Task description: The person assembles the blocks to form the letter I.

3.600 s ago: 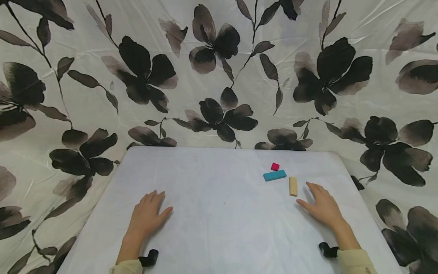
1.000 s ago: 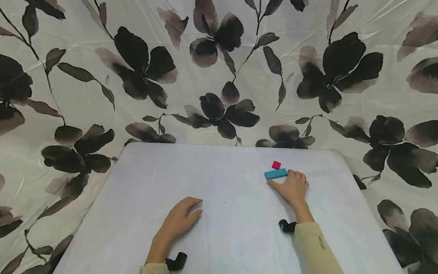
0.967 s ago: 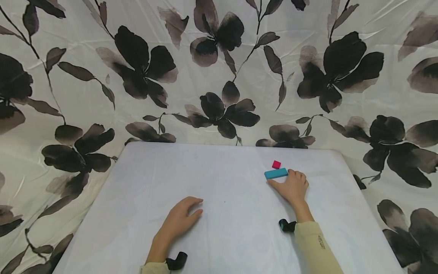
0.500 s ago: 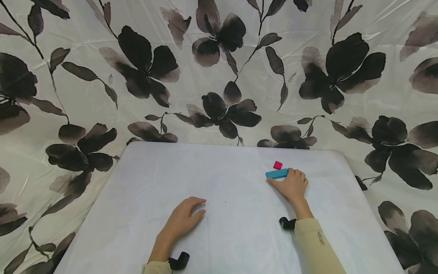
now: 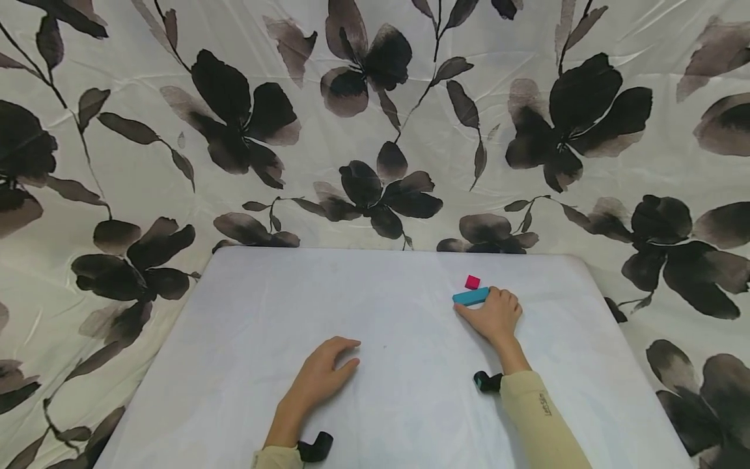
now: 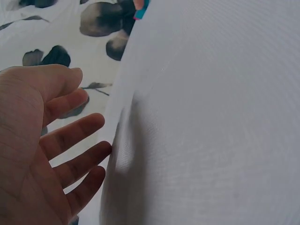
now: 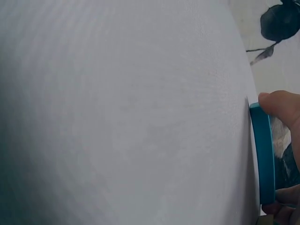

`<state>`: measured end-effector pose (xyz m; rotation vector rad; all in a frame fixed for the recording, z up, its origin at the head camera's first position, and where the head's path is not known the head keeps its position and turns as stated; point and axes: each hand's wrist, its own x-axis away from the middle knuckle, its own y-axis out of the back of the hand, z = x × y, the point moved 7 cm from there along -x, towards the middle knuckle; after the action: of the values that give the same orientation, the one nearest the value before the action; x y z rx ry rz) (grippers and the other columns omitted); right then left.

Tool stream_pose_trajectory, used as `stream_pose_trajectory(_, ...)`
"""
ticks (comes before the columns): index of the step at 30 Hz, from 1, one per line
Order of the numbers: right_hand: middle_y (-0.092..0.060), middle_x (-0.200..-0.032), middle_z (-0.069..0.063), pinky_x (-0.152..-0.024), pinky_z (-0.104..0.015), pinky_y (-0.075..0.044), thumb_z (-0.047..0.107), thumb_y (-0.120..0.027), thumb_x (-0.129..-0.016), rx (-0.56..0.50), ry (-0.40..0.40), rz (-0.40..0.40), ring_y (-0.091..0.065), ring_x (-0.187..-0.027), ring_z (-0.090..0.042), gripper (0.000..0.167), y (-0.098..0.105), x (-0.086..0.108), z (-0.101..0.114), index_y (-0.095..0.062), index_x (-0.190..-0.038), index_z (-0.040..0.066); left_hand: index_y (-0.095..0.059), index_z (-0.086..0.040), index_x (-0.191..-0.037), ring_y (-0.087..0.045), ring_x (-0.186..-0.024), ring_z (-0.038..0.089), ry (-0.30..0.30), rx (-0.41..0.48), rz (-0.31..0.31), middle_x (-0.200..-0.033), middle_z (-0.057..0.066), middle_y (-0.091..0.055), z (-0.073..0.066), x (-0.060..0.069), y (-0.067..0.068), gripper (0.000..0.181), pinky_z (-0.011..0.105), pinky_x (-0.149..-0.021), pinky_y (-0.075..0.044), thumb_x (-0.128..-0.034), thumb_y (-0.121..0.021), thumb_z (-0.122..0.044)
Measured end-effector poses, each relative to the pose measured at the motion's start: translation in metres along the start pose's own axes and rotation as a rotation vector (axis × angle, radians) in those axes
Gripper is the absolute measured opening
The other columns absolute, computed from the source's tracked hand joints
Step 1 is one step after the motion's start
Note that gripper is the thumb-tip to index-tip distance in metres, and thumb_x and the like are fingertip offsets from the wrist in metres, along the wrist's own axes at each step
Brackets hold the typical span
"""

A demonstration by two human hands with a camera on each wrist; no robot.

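At the back right of the white table, my right hand point(image 5: 495, 317) holds a blue rectangular block point(image 5: 471, 297) by its ends. In the right wrist view the thumb point(image 7: 280, 105) lies at one end of the blue block point(image 7: 264, 152) and fingers at the other. A yellow block's corner point(image 7: 265, 220) shows beneath those fingers; the head view hides that block behind the hand. Just behind the blue block lies a small red block point(image 5: 472, 282). My left hand point(image 5: 324, 372) is near the table's middle, fingers loosely bent and apart from the thumb, holding nothing.
The white table point(image 5: 263, 306) has its back edge against a hanging cloth point(image 5: 375, 254) with dark flowers. Black devices are strapped at the left wrist point(image 5: 316, 447) and right wrist point(image 5: 487, 382).
My right hand has moved left and forward, past the yellow block, and grips the blue block. My left hand has shifted right across the table. The red block looks unmoved.
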<state>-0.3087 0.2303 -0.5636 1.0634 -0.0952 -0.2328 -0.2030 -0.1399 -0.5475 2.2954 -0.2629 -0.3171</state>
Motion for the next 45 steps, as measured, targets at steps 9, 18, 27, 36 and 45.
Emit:
stream_pose_trajectory(9, -0.045, -0.118, -0.03, -0.098, -0.062, -0.022, 0.06, -0.076, -0.069, -0.003, -0.036, -0.051, -0.034, -0.117, -0.046, 0.097, 0.0, 0.001, -0.002, -0.043, -0.127, -0.011, -0.066, -0.022, -0.122, -0.055, -0.117, 0.012, -0.007, 0.007, 0.017, -0.121, -0.01, -0.062, 0.0, -0.006, -0.007, 0.031, 0.038, -0.096, -0.045, -0.0916, -0.069, -0.029)
stream_pose_trajectory(18, -0.046, -0.118, -0.029, -0.097, -0.062, -0.022, 0.054, -0.08, -0.067, -0.077, -0.016, -0.073, -0.035, -0.115, -0.045, 0.093, 0.005, 0.0, 0.001, -0.047, -0.128, -0.009, -0.066, -0.02, -0.122, -0.056, -0.115, 0.013, -0.039, 0.015, 0.007, -0.119, -0.009, -0.062, -0.012, -0.012, -0.007, 0.031, 0.039, -0.095, -0.045, -0.0927, -0.068, -0.029)
stream_pose_trajectory(27, -0.042, -0.126, -0.027, -0.096, -0.062, -0.021, 0.048, -0.083, -0.068, -0.115, 0.036, 0.006, -0.033, -0.119, -0.044, 0.095, 0.008, 0.002, 0.004, -0.043, -0.135, -0.005, -0.066, -0.02, -0.121, -0.056, -0.114, 0.013, -0.022, 0.018, 0.014, -0.119, -0.008, -0.063, -0.014, -0.014, -0.011, 0.031, 0.039, -0.096, -0.045, -0.0917, -0.069, -0.026)
stream_pose_trajectory(36, -0.04, -0.131, -0.026, -0.097, -0.058, -0.024, 0.041, -0.085, -0.069, -0.224, 0.091, 0.051, -0.032, -0.123, -0.041, 0.096, 0.013, 0.007, 0.015, -0.038, -0.139, -0.005, -0.066, -0.02, -0.121, -0.056, -0.114, 0.012, -0.035, 0.031, 0.006, -0.119, -0.009, -0.063, -0.012, -0.015, -0.014, 0.03, 0.038, -0.095, -0.046, -0.0916, -0.069, -0.025)
stream_pose_trajectory(45, -0.04, -0.132, -0.021, -0.094, -0.053, -0.04, 0.035, -0.088, -0.067, -0.352, 0.199, 0.132, -0.042, -0.116, -0.037, 0.093, 0.017, 0.019, 0.036, -0.041, -0.139, -0.001, -0.066, -0.02, -0.122, -0.056, -0.114, 0.01, -0.054, 0.046, 0.017, -0.119, -0.009, -0.062, -0.011, -0.019, -0.014, 0.03, 0.037, -0.094, -0.046, -0.0926, -0.068, -0.024)
